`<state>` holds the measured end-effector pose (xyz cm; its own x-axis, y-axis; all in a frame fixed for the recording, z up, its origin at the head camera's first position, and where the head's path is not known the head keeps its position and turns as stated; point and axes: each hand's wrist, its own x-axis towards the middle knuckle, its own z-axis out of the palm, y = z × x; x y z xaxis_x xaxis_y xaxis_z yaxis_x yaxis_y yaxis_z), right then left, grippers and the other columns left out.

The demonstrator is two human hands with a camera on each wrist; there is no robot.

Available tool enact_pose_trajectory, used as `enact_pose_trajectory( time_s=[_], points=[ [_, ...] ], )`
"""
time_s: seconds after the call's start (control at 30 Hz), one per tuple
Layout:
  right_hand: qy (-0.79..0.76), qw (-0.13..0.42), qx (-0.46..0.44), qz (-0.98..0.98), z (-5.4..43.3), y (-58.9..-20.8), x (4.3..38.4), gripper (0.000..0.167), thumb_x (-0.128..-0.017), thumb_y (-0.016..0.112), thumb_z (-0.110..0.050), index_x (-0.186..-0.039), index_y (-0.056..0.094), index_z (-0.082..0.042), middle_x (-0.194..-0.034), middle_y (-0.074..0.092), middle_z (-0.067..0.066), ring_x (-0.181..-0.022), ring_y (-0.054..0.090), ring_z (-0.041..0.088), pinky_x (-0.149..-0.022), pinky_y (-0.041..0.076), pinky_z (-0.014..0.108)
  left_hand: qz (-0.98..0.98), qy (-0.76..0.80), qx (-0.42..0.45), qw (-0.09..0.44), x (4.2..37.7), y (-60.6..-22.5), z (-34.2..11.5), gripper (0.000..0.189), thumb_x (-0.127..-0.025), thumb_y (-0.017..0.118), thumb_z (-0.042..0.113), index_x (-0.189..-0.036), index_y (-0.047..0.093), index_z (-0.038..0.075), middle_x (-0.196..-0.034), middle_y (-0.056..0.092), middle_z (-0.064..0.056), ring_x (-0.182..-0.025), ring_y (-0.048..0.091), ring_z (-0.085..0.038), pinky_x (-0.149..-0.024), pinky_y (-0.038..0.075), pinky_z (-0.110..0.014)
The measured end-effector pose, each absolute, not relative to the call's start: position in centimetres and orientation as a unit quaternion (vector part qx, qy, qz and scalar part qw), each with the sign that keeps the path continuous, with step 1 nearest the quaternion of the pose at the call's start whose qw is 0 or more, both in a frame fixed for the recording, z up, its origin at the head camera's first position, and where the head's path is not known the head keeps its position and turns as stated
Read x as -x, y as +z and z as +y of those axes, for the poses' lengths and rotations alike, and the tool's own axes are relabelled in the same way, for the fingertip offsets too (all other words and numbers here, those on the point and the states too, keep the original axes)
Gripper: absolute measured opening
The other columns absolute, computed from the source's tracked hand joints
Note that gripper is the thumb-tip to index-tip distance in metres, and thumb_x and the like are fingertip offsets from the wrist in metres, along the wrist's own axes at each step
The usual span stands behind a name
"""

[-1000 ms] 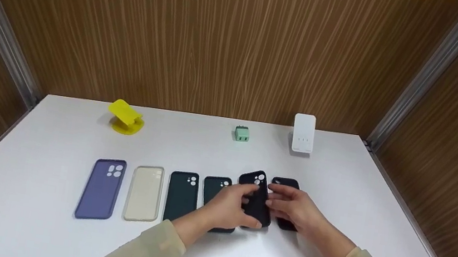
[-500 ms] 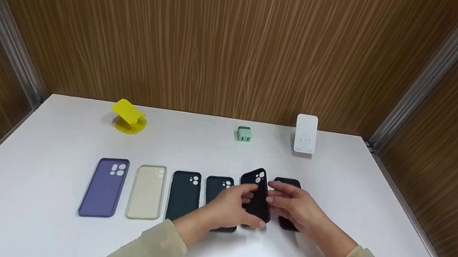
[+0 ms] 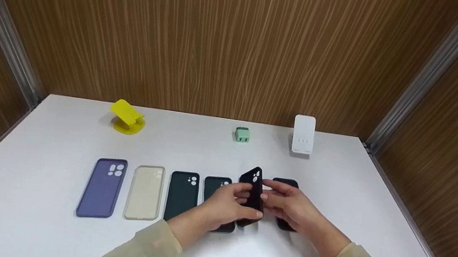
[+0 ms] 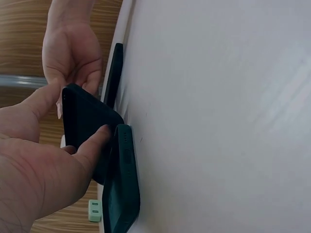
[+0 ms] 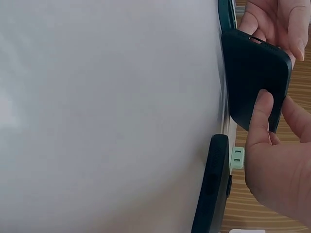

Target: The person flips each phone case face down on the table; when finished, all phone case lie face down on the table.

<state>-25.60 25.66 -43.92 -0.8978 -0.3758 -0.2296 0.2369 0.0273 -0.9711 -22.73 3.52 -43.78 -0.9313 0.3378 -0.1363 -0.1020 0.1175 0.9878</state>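
A black phone case (image 3: 256, 197) stands tilted up on its left long side, its hollow inside turned toward the left hand. The left hand (image 3: 223, 206) holds it, thumb at the lower corner and fingers against the inside. From the right, the right hand (image 3: 296, 208) grips the other long edge; in the right wrist view its fingers touch the smooth back of the case (image 5: 252, 73). Left of the held case lies a dark green phone case (image 3: 213, 185), partly covered by the left hand. Under the right hand lies another black phone case (image 3: 285, 224), mostly hidden.
Farther left on the white table (image 3: 34, 226) lie another dark green case (image 3: 183, 192), a cream case (image 3: 145, 193) and a purple case (image 3: 102, 189). Toward the back stand a yellow phone stand (image 3: 127, 117), a mint-green plug adapter (image 3: 242, 134) and a white power-socket block (image 3: 303, 134).
The held black case has tipped up more steeply, its right edge rising and shifting left. The right hand has moved slightly left with it. The other cases stay where they were.
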Motion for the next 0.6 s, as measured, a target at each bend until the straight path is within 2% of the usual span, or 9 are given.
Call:
enact_pose_trajectory(
  time_s=[0.2,0.37,0.6],
  points=[
    [-0.697,0.224,0.059,0.679,25.1,-43.9,25.6,0.064,-0.105,0.066,-0.006,-0.159,0.036,0.008,-0.135,0.066,0.02,-0.116,0.07,0.03,-0.1,0.057,0.04,0.685,0.701,-0.053,0.189,23.0,-43.9,3.3,0.078,-0.087,0.086,0.002,-0.154,0.048,-0.003,-0.143,0.06,-0.02,-0.133,0.061,-0.033,-0.096,0.059,-0.042],
    [-0.691,0.23,0.062,0.683,24.9,-43.7,25.6,0.066,-0.105,0.067,-0.01,-0.161,0.036,0.005,-0.135,0.067,0.025,-0.112,0.073,0.028,-0.096,0.059,0.039,0.659,0.721,-0.049,0.21,23.1,-43.9,3.2,0.074,-0.09,0.083,0.001,-0.155,0.048,-0.002,-0.143,0.062,-0.018,-0.124,0.067,-0.031,-0.095,0.059,-0.049],
    [-0.691,0.239,0.071,0.678,24.5,-43.8,25.8,0.066,-0.106,0.066,-0.012,-0.163,0.035,0.002,-0.135,0.066,0.028,-0.11,0.074,0.029,-0.096,0.059,0.041,0.646,0.729,-0.053,0.219,23.3,-43.5,2.7,0.071,-0.09,0.081,-0.003,-0.155,0.051,0.001,-0.137,0.063,-0.017,-0.115,0.071,-0.031,-0.093,0.06,-0.05]
  ],
)
